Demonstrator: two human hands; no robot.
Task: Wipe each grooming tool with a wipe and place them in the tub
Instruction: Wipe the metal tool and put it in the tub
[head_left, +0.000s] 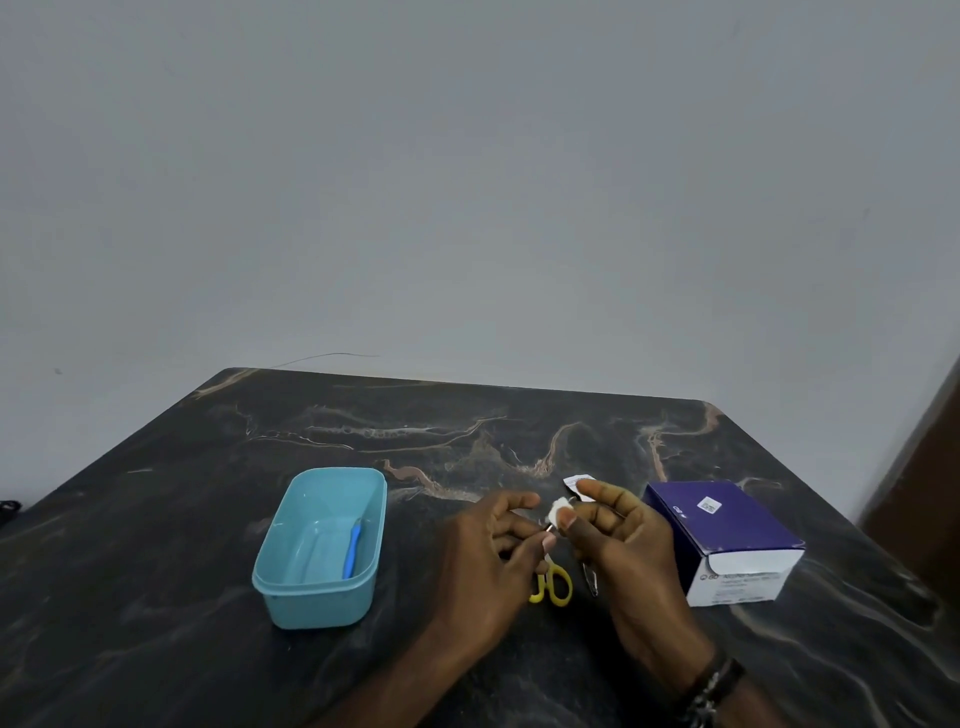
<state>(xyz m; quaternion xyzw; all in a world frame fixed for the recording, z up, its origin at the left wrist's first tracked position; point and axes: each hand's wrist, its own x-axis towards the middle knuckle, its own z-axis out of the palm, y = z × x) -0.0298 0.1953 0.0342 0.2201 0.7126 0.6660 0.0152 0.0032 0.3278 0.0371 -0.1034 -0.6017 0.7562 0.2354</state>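
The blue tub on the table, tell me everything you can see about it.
The tub is a light blue, rounded-rectangular container that looks like plastic, with a thicker rim and no lid on. It stands upright and open on the dark marbled table, to the left of both hands, and neither touches it. Inside, one slim blue-handled tool lies along the right side, leaning toward the wall. The rest of its floor looks bare.

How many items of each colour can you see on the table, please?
Blue: 2, the tub and the tool inside it
Yellow: 1, the scissors
Purple: 1, the box
White: 2, the wipe and the torn wrapper
Silver: 1, the metal tool
Total: 7
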